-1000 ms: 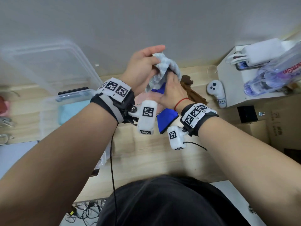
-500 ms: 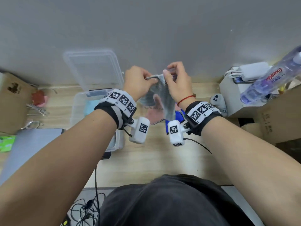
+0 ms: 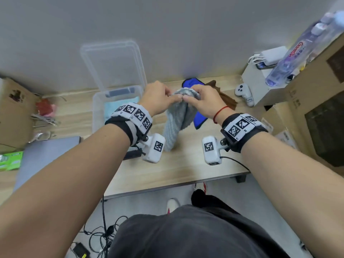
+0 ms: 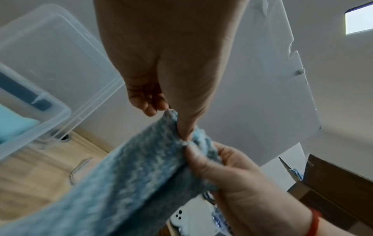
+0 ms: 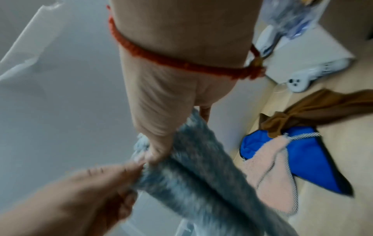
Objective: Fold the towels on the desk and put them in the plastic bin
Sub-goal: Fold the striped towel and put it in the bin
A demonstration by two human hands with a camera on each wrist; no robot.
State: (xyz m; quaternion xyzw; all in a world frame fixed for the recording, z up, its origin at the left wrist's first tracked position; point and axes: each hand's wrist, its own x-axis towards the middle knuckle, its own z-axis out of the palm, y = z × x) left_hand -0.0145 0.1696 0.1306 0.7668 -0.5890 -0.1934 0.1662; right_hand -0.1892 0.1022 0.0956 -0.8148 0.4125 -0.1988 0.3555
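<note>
A grey-blue fluffy towel (image 3: 176, 121) hangs above the desk, held by its top edge. My left hand (image 3: 160, 98) and right hand (image 3: 202, 99) pinch that edge side by side, thumbs almost touching. The left wrist view shows the same towel (image 4: 129, 178) pinched between both hands. On the desk behind lie a blue towel (image 5: 302, 161), a pink towel (image 5: 268, 172) and a brown towel (image 5: 315, 110). The clear plastic bin (image 3: 96, 108) stands to the left with a light blue towel (image 3: 119, 107) inside, its lid (image 3: 111, 64) leaning on the wall.
A white controller (image 3: 243, 94) lies by a white box (image 3: 260, 84) at the right, with a bottle (image 3: 296, 54) and cardboard boxes (image 3: 316, 116) beyond. A closed laptop (image 3: 42, 157) and clutter sit at the left. Cables trail on the floor.
The hands have lowered the grey towel and brought its top corners together; it now hangs long and narrow, its lower end near the desk. The view has tipped down.
</note>
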